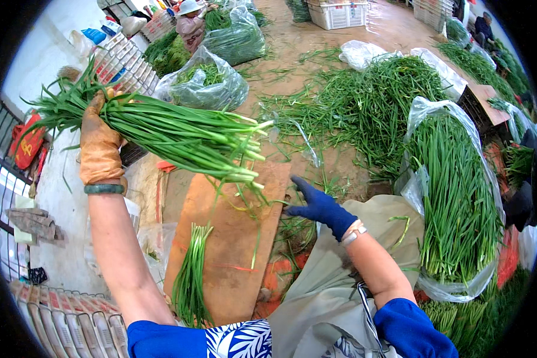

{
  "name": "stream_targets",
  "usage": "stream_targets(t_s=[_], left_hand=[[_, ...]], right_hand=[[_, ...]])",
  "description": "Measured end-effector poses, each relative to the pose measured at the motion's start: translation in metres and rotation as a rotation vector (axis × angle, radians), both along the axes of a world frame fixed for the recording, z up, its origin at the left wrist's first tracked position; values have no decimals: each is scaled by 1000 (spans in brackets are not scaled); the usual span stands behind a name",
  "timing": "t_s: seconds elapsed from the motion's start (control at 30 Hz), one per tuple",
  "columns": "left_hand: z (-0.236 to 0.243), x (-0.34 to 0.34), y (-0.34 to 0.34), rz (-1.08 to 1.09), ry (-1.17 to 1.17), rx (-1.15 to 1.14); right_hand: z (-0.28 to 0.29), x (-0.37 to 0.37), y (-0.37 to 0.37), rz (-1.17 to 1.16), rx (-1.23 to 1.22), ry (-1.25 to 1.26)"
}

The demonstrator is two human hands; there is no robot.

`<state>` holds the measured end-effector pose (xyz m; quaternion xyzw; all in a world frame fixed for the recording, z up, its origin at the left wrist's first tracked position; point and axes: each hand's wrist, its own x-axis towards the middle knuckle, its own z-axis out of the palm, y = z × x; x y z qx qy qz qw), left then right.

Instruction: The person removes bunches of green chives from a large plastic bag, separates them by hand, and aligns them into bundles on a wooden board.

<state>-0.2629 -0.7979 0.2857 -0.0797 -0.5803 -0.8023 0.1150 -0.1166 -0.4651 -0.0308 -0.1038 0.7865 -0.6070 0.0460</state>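
My left hand (98, 146), in an orange-tan glove, is closed round a large bunch of garlic chives (179, 124) and holds it up at the left. The pale cut ends point right; the green leaf tips hang past my hand on the far left. A few loose leaves dangle below the stem ends. My right hand (323, 210), in a dark blue glove, is below and right of those ends, thumb and fingers apart; a thin leaf reaches close to its fingertips. Beneath, a brown board (235, 286) bears a smaller bunch of chives (192, 274).
A big loose heap of chives (376, 101) lies on the floor ahead. To the right stands a clear plastic bag (455, 292) packed with chives. More filled bags (203, 89), stacked white crates (122, 59) and a person (190, 27) in a hat are at the far left.
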Motion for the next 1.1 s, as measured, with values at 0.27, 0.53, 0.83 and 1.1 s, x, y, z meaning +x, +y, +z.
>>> stream_targets(t_s=[0.27,0.53,0.83,1.1], left_hand=[[-42,29,39,118,78,74],[-73,66,32,271,167,-17],[-111,100,48,208,335,190],[-114,129,77,-19,283,372]], right_hand=[[88,-3,-47,196,-513,-313],[-12,7,38,-323,-904,-370],[78,-12,-43,17,-627,-107],[11,-15,-68,82,-1376,-517]])
